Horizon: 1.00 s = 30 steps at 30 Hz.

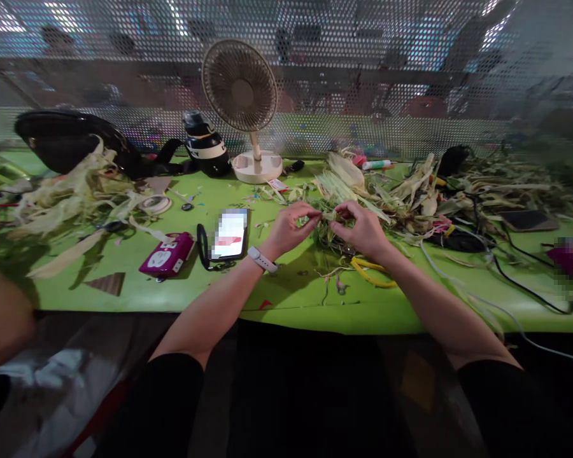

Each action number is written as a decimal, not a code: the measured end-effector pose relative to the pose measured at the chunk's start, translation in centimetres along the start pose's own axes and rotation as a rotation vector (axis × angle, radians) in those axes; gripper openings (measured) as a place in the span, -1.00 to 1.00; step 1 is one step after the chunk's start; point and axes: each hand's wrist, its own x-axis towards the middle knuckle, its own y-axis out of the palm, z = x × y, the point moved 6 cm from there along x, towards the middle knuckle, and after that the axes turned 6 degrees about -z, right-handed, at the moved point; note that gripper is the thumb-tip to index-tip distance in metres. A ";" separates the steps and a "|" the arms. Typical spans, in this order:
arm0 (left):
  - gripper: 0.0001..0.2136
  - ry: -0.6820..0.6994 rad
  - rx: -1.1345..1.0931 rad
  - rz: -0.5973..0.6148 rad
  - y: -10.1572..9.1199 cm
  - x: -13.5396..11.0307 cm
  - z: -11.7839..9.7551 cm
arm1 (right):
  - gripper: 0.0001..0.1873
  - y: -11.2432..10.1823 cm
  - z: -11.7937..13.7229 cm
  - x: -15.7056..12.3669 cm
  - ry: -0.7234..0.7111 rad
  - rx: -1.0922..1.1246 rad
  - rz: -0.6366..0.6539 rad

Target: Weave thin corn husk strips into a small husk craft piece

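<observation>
My left hand and my right hand meet over the middle of a green table. Both pinch the ends of one thin strip of corn husk stretched between them, fingers closed on it. A white watch sits on my left wrist. Under the hands lies a small tangle of green husk scraps. Yellow-handled pliers lie just below my right wrist.
A phone and a magenta device lie left of my hands. A desk fan and a black bottle stand behind. Husk piles spread right and left. Cables run at right. Another person's arm is at far left.
</observation>
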 end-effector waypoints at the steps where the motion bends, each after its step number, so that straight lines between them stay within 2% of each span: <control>1: -0.85 0.002 0.007 -0.012 -0.2 0.1 0.0 | -0.74 -0.2 -0.1 0.1 0.005 0.000 -0.013; 5: -0.88 -0.024 0.041 -0.060 -1.3 0.6 0.5 | -0.78 -0.9 -0.6 0.4 0.012 0.031 -0.069; 8: -0.92 -0.125 0.091 -0.072 -2.0 0.9 1.4 | -0.79 -1.0 -0.8 0.6 0.020 0.077 -0.086; 11: -0.91 -0.199 0.079 0.069 -1.5 0.8 1.6 | -0.78 -0.7 -0.5 0.4 0.008 0.111 -0.033; 15: -0.61 -0.149 -0.020 0.286 0.2 0.1 0.4 | -0.68 0.4 -0.2 0.0 -0.017 0.119 0.127; 17: -0.61 -0.166 -0.060 0.336 0.9 -0.3 0.3 | -0.63 0.9 -0.4 -0.1 -0.008 0.131 0.174; 22: -0.63 -0.212 -0.141 0.307 1.6 -0.4 0.8 | -0.54 1.7 -0.9 -0.3 0.040 0.279 0.222; 30: -0.70 -0.256 -0.090 0.280 1.1 -0.4 -0.3 | -0.59 1.6 -0.7 -0.3 0.066 0.364 0.209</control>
